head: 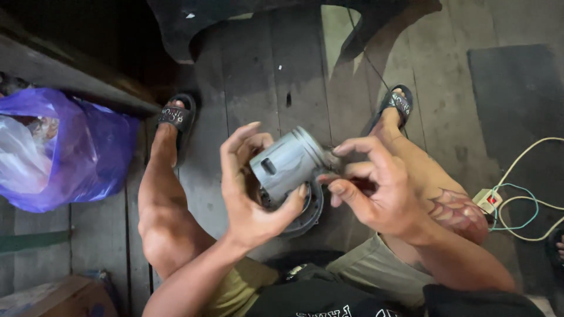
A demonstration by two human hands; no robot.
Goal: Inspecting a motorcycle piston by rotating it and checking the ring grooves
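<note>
Held at the centre of the frame above the plank floor (247, 76): a grey metal motor housing (288, 164), cylindrical, long axis tilted from lower left to upper right, closed ribbed end pointing to the upper right, wider dark flange (308, 211) at the lower end. Cupped from the left by the left hand (249, 188), thumb pressed on the lower side, fingers curled loosely over the top. Touched at the upper right end by the right hand (376, 185), fingertips pinched narrow there; purple plastic bag (88, 152) at the left edge, white power strip (487, 199) with cables at the right.
</note>
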